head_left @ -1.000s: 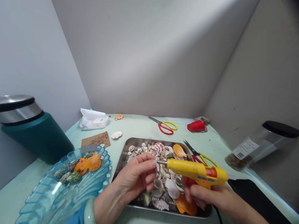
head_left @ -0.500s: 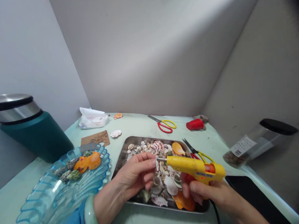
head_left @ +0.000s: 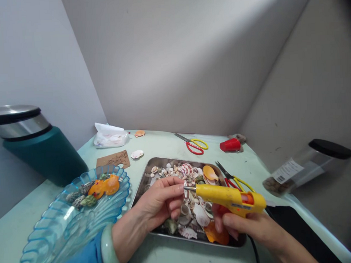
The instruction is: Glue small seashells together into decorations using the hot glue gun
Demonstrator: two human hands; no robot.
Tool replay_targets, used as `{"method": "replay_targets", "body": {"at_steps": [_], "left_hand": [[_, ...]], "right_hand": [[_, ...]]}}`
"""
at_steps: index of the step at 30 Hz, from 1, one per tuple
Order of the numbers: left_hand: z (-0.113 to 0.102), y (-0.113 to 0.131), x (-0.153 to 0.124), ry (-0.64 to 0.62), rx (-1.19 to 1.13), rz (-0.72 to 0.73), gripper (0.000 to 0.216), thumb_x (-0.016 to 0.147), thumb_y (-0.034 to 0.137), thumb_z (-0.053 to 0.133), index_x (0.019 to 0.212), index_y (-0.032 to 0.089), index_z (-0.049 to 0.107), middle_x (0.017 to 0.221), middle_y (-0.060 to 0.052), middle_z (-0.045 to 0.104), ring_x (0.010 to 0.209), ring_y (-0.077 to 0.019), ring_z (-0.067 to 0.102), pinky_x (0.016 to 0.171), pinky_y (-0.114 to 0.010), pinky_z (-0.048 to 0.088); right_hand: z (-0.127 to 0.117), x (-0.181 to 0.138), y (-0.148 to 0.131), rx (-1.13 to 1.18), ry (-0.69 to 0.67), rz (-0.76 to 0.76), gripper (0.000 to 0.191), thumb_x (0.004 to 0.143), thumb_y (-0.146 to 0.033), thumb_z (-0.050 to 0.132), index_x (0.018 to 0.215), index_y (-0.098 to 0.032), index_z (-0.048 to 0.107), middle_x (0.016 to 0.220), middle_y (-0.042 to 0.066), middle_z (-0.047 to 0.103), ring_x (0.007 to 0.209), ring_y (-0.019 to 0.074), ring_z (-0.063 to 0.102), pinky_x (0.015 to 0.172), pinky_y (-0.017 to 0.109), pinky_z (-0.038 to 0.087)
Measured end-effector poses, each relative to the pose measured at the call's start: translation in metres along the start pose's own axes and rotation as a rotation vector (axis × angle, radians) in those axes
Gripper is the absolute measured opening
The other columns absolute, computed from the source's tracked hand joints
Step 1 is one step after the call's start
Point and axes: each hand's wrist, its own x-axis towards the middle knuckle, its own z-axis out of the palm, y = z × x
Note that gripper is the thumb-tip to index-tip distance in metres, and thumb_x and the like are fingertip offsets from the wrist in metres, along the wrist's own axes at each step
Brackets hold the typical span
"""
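My right hand (head_left: 240,223) is wrapped round the handle of a yellow hot glue gun (head_left: 221,194), a finger near its red trigger. Its metal nozzle points left. My left hand (head_left: 163,200) is closed in a pinch, with a small whitish piece (head_left: 185,183) at the fingertips, right by the nozzle; its kind is too small to make out. Both hands are above a metal tray (head_left: 146,175) of mixed seashells. Among these are an orange shell (head_left: 216,233), a yellow-orange shell (head_left: 209,172) and a white shell (head_left: 201,215).
A blue scalloped plate (head_left: 52,237) with shells and orange pieces stands left, by a teal bottle (head_left: 45,156). Behind are brown card (head_left: 112,160), a tissue pack (head_left: 111,138) and scissors (head_left: 195,143). Right are more scissors (head_left: 232,179), a red object (head_left: 230,145), a clear jar (head_left: 293,173) and a black slab (head_left: 302,226).
The view has shifted slightly, so the surroundings sit a little further right and up. Both hands keep nearly the same pose, with the nozzle still at the left fingertips.
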Motion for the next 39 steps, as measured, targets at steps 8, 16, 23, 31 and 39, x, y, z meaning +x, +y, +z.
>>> {"method": "replay_targets", "body": {"at_steps": [8,16,23,31,39], "left_hand": [[0.0005,0.0015,-0.0001,0.0,-0.014,-0.008,0.015,0.072,0.018,0.073,0.076,0.016,0.058,0.049,0.008,0.043,0.037,-0.0028,0.034,0.033,-0.013,0.033],[0.001,-0.0003,0.0,-0.004,0.013,0.002,0.013,0.071,0.017,0.073,0.074,0.015,0.06,0.052,0.006,0.046,0.036,-0.0023,0.035,0.032,-0.014,0.034],[0.0007,0.0004,-0.0001,0.004,-0.015,-0.01,0.017,0.068,0.017,0.075,0.078,0.016,0.061,0.051,0.007,0.046,0.037,-0.0027,0.035,0.033,-0.014,0.034],[0.0021,0.0015,-0.0004,0.004,-0.005,-0.009,0.016,0.071,0.018,0.073,0.077,0.015,0.059,0.05,0.008,0.044,0.037,-0.0023,0.033,0.033,-0.014,0.033],[0.0029,0.0008,-0.0017,-0.002,0.017,-0.011,0.019,0.069,0.02,0.075,0.076,0.015,0.059,0.051,0.008,0.044,0.037,-0.0024,0.034,0.033,-0.014,0.032]], "right_hand": [[0.0012,0.0008,-0.0029,0.027,-0.054,-0.017,0.032,0.079,-0.044,0.067,0.091,-0.015,0.066,0.068,0.004,0.068,0.049,0.0077,0.051,0.044,0.019,0.038],[-0.0007,0.0021,0.0028,-0.003,0.029,-0.028,0.032,0.082,-0.045,0.064,0.091,-0.015,0.065,0.072,0.004,0.067,0.05,0.0078,0.05,0.046,0.02,0.039],[0.0018,0.0023,-0.0039,-0.026,-0.008,0.005,0.034,0.08,-0.048,0.063,0.085,-0.014,0.066,0.068,0.005,0.067,0.048,0.008,0.049,0.044,0.02,0.037],[0.0017,-0.0009,-0.0061,-0.02,-0.056,0.039,0.037,0.077,-0.05,0.067,0.088,-0.014,0.064,0.067,0.005,0.067,0.048,0.008,0.05,0.043,0.02,0.037],[-0.0011,0.0005,0.0011,-0.009,0.032,0.001,0.033,0.081,-0.046,0.064,0.09,-0.014,0.065,0.072,0.005,0.068,0.048,0.0081,0.049,0.044,0.021,0.036]]}}
